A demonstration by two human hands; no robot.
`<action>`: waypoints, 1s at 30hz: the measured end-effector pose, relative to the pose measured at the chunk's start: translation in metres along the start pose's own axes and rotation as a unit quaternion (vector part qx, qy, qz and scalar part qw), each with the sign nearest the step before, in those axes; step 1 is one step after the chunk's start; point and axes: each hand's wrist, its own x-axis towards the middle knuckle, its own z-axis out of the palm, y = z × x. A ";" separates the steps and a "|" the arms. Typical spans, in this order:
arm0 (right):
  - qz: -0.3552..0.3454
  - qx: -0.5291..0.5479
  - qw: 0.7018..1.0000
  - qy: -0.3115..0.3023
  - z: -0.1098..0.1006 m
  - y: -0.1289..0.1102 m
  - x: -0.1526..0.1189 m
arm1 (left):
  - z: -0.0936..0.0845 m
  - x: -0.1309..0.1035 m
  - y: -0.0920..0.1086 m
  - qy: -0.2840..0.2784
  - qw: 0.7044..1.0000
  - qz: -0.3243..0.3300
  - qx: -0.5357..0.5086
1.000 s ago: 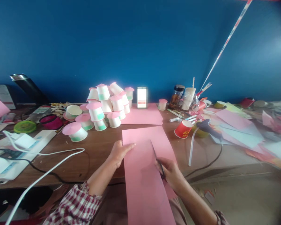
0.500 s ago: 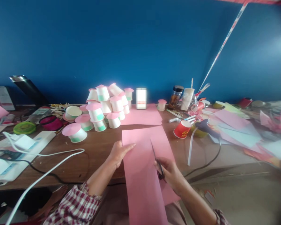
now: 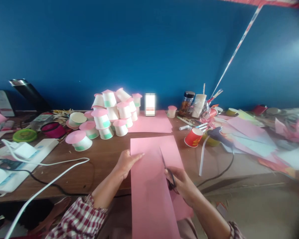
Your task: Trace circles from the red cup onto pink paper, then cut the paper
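A long sheet of pink paper (image 3: 149,186) hangs over the table's front edge towards my lap. My left hand (image 3: 127,164) pinches its left edge, thumb on top and the other fingers underneath. In my right hand (image 3: 180,182) is a pair of dark scissors (image 3: 171,181), its blade pointing away from me and lying in a cut that runs up the sheet from the near end. The paper right of the cut droops below my right hand. Beyond the cut, the far end of the sheet is still whole.
Behind the sheet lies more pink paper (image 3: 154,122). White cups with pink tops (image 3: 102,118) are stacked at left centre. A red cup (image 3: 193,137) stands at right, near loose papers (image 3: 249,132). A power strip (image 3: 27,166) with a white cable (image 3: 52,176) occupies the left.
The sheet has shifted and turned very slightly. Both hands keep their hold, and the scissors have barely moved.
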 end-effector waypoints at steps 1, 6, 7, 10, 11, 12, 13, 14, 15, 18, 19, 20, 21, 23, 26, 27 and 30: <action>-0.001 0.000 1.000 0.000 0.000 -0.001 0.001 | 0.000 0.000 0.000 -0.002 1.000 -0.001 0.002; -0.019 0.004 1.000 0.006 0.001 -0.002 0.008 | -0.001 0.001 -0.003 0.005 1.000 -0.003 0.014; -0.025 0.005 1.000 0.008 0.001 -0.002 0.010 | -0.002 0.001 -0.003 0.008 1.000 -0.002 0.016; -0.036 0.010 0.999 0.010 0.002 -0.002 0.014 | -0.002 0.002 -0.004 0.008 1.000 0.000 0.017; -0.039 0.011 0.999 0.011 0.002 -0.002 0.016 | -0.003 0.002 -0.005 0.006 1.000 0.000 0.016; -0.039 0.012 0.999 0.012 0.003 -0.002 0.016 | -0.003 0.002 -0.005 0.005 1.000 0.001 0.015; -0.040 0.013 0.999 0.013 0.003 -0.002 0.017 | -0.003 0.002 -0.006 0.004 1.000 0.002 0.014; -0.040 0.014 0.999 0.014 0.004 -0.002 0.017 | -0.003 0.002 -0.006 0.003 1.000 0.003 0.013; -0.039 0.015 0.999 0.015 0.004 -0.003 0.018 | -0.003 0.002 -0.007 0.001 1.000 0.004 0.010; -0.038 0.015 0.999 0.018 0.005 -0.004 0.017 | -0.002 0.002 -0.006 -0.005 1.000 0.003 0.004; -0.037 0.015 0.999 0.020 0.005 -0.004 0.017 | -0.002 0.002 -0.005 -0.006 1.000 0.003 0.002; -0.036 0.014 0.999 0.021 0.005 -0.004 0.017 | -0.001 0.002 -0.004 -0.006 1.000 0.003 0.001; -0.035 0.013 0.999 0.022 0.005 -0.004 0.017 | -0.001 0.002 -0.004 -0.005 1.000 0.004 0.001; -0.034 0.012 0.999 0.024 0.005 -0.004 0.017 | -0.001 0.001 -0.002 -0.006 1.000 0.005 0.000; -0.035 0.012 0.999 0.029 0.005 -0.004 0.016 | -0.001 0.000 -0.002 -0.007 1.000 0.004 0.000; -0.036 0.012 0.999 0.031 0.005 -0.003 0.016 | -0.001 0.000 -0.002 -0.007 1.000 0.004 -0.001; -0.038 0.011 0.999 0.036 0.005 -0.003 0.018 | -0.001 0.001 -0.003 -0.013 1.000 0.001 -0.012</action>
